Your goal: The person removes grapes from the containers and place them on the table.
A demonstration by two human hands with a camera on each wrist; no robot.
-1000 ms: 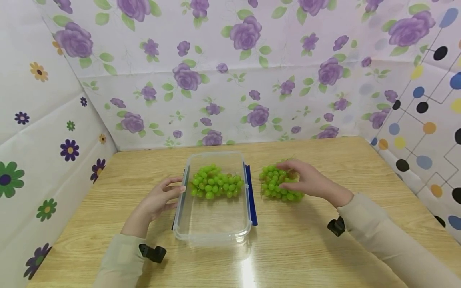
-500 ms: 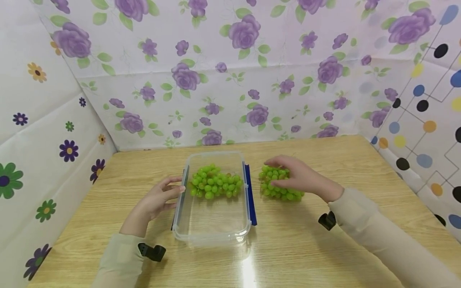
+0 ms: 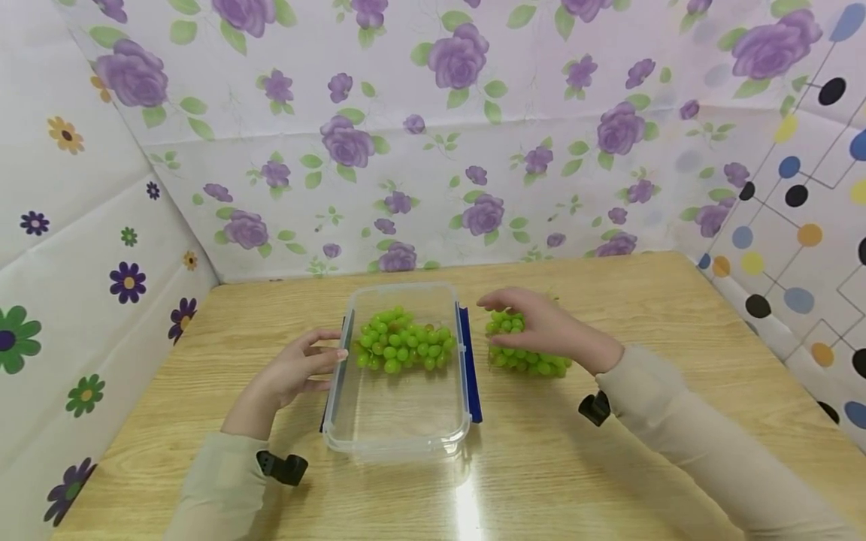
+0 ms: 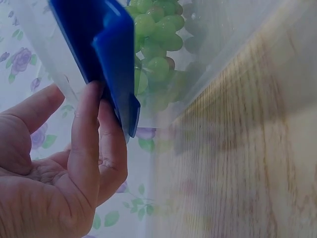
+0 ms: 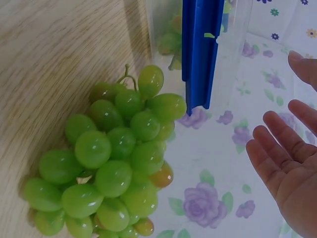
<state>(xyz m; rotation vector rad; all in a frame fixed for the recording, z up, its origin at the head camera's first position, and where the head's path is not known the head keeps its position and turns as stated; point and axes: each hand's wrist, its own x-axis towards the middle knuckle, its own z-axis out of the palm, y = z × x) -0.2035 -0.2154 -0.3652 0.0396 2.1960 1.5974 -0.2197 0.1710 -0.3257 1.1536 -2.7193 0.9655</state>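
A clear plastic box (image 3: 406, 417) with blue side latches (image 3: 470, 366) stands on the table, a bunch of green grapes (image 3: 404, 342) in its far half. My left hand (image 3: 292, 370) rests at the box's left side, its fairly straight fingers against the left blue latch (image 4: 116, 54) in the left wrist view. A second bunch of green grapes (image 5: 114, 163) lies on the table just right of the box. Above this bunch my right hand (image 3: 541, 321) hovers with fingers spread and nothing held, hiding part of the grapes. The right wrist view shows its palm apart from them.
The light wooden table (image 3: 609, 488) ends at a wall sheet with purple flowers (image 3: 460, 135) behind. Patterned sheets also stand at the left and right sides. A black camera mount sits at each wrist.
My right hand has moved left over the loose bunch, toward the box. Those grapes stay in place. The left hand and the box hold nearly the same position.
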